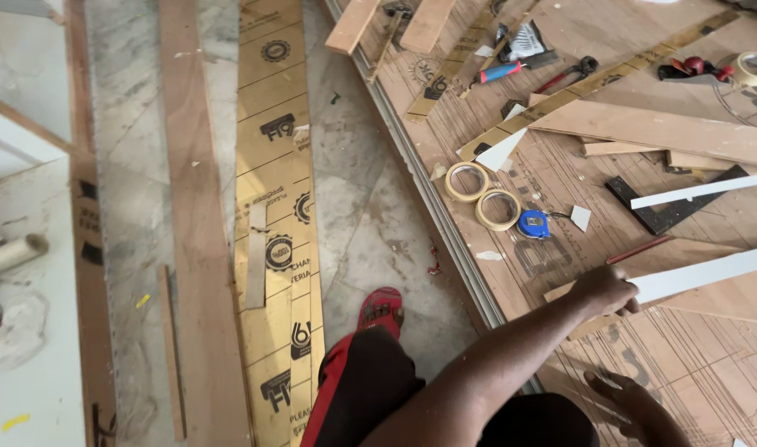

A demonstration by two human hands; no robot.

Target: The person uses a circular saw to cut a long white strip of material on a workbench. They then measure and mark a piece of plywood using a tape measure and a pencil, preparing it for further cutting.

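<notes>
**woodnoob:** ok what's each hand doing here?

**benchrat:** Left hand (608, 290) is reaching across and has its fingers curled over the near end of a long white strip (701, 275). That strip lies flat on the plywood board (726, 364), running off toward the right edge, with a wooden plank (726, 300) right under and beside it. Right hand (622, 396) is lower down, flat on the board with fingers spread, holding nothing, well short of the strip.

**woodnoob:** and the junk around it?

**benchrat:** A thin red pencil (639, 249) sits just above the left hand. Further up the board: two rolls of tape (483, 195) touching each other, a blue tape measure (533, 223) just beside them, a black square (668, 205) with a second white strip (701, 189) lying across it. At the far end there's a screwdriver (498, 73) with a red and blue handle.

**woodnoob:** floor side?

**benchrat:** A red sandal (380, 308) on the stone floor (362, 207), right by the board's edge. Left of that a long gold printed strip (273, 165) and a long wooden board (198, 232) lie side by side.
</notes>
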